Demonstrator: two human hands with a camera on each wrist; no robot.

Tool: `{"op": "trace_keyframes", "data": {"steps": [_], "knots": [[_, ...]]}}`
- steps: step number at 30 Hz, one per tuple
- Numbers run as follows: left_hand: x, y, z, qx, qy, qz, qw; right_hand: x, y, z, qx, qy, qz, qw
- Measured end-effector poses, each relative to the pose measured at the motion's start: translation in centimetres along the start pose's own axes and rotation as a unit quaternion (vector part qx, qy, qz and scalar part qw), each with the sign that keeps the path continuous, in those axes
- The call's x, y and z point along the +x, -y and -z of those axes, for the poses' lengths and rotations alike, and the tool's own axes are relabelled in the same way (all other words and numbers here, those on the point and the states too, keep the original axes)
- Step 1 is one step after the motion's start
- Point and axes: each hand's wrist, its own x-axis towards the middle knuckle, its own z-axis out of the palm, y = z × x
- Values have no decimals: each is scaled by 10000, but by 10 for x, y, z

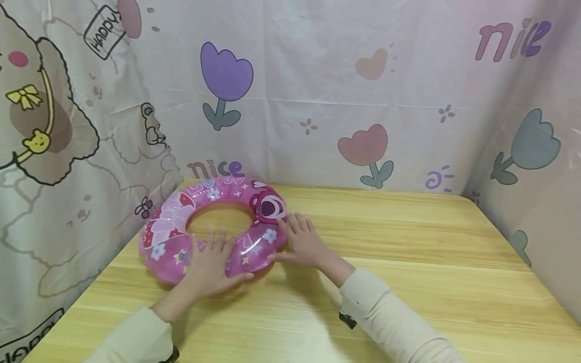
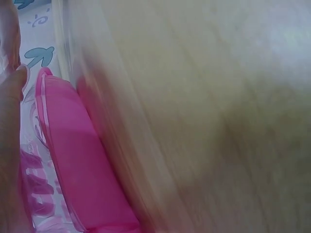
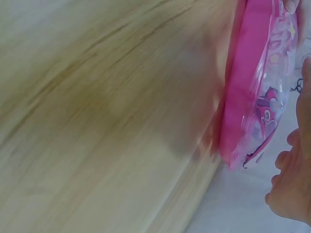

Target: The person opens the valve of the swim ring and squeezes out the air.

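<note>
A pink inflatable swim ring (image 1: 172,217) with a bear face, flowers and stars printed on it lies on the wooden table toward the left. Across its near side my left hand (image 1: 211,267) rests with fingers spread, the thumb pointing right. My right hand (image 1: 304,244) is at the ring's right edge, fingers extended and the thumb by the lower rim. In the left wrist view the ring's solid pink side (image 2: 87,155) shows along the table, with part of the hand at the left. The right wrist view has the ring (image 3: 248,82) beside the right hand (image 3: 294,179).
The wooden table (image 1: 408,262) stretches to the right and front of the ring. A printed cloth (image 1: 290,60) with tulips and lettering hangs behind the table and along both sides. Dark bands show at both sleeve cuffs.
</note>
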Motion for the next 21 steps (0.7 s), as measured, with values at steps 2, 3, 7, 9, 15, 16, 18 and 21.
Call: {"op": "trace_keyframes", "data": {"steps": [2,3,7,9,15,16,18,21], "knots": [[0,-2,0,33,-20,-61,10000,1,1,0,-16,23,-11,10000],[0,-3,-1,46,-34,-88,9999,1,1,-1,-25,36,-19,10000],[-1,-7,-1,45,-45,-168,9998,1,2,0,-22,20,-5,10000],[-1,-10,-1,-3,-29,-206,9998,1,2,-1,-58,21,-6,10000],[-1,-17,0,-149,-14,-306,9994,0,1,-1,-108,26,28,9999],[-1,-19,0,-171,2,-315,9994,-1,1,-1,-115,38,35,9999],[0,-21,1,-228,11,-337,9992,-2,0,-1,-141,29,69,9999],[0,-24,1,-293,42,-381,9988,-3,-1,-2,-179,9,125,9998]]}}
